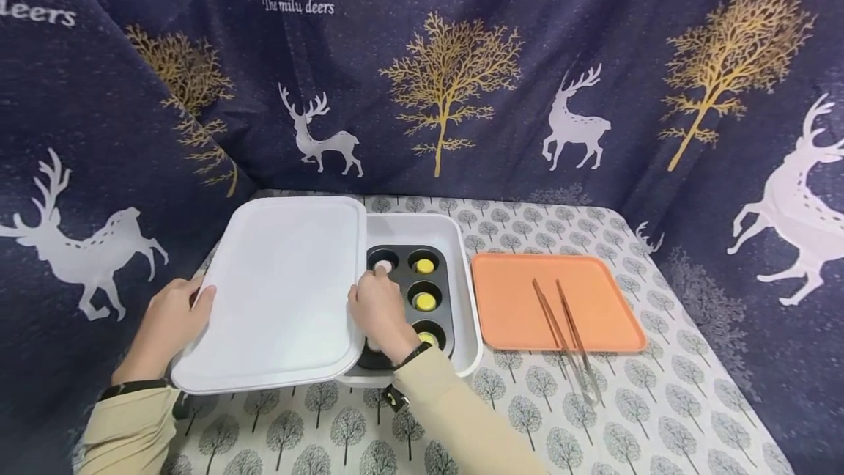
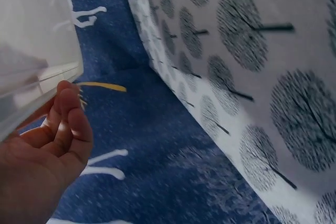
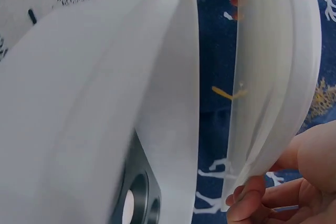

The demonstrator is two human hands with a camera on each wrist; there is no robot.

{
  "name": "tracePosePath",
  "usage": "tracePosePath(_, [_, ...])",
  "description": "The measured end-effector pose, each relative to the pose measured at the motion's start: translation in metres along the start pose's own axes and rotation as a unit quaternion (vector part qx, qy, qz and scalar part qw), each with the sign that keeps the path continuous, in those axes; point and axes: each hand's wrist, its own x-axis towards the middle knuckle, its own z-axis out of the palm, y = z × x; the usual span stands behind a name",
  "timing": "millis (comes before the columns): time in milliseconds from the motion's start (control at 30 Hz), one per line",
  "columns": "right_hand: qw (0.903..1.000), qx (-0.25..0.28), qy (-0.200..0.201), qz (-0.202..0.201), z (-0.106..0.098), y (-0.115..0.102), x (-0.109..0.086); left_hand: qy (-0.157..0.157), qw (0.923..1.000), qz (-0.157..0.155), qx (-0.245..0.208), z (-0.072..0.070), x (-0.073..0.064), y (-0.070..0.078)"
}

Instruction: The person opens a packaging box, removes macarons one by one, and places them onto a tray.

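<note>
The white lid point(image 1: 283, 284) is held in the air, mostly left of the white tub point(image 1: 422, 229) and covering its left part from the head view; the right wrist view shows a gap between the two. Both hands have it: the left hand point(image 1: 168, 321) grips the edge farther from the tub, fingers bent under the rim, and the right hand point(image 1: 382, 310) pinches the edge nearest the tub's middle. The lid looks like thin plastic — probably light, fairly stiff with slight flex, smooth enough to slip — so opposite rims seem the best hold. Inside the tub sits a dark muffin tin point(image 1: 405, 286); right of the tub, metal tongs point(image 1: 573, 322) lie across an orange tray point(image 1: 508, 299) on the counter point(image 1: 349, 424).
</note>
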Motion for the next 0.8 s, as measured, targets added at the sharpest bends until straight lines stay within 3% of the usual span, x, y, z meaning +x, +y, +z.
tracePosePath(200, [0.9997, -0.021, 0.001, -0.010, 0.008, -0.016, 0.009, -0.014, 0.9998, -0.015, 0.008, -0.005, 0.004, -0.015])
tracePosePath(433, [0.9984, -0.049, -0.027, -0.009, 0.028, -0.033, 0.020, -0.029, 0.9988, -0.039, -0.001, -0.018, 0.004, -0.037])
tracePosePath(633, [0.9946, -0.091, -0.046, 0.019, 0.044, -0.036, 0.023, -0.020, 0.9989, -0.041, -0.007, -0.009, 0.006, -0.046])
tracePosePath(800, [0.9908, -0.125, -0.051, 0.013, 0.049, -0.042, 0.021, -0.018, 0.9986, -0.049, -0.004, -0.002, 0.004, -0.051])
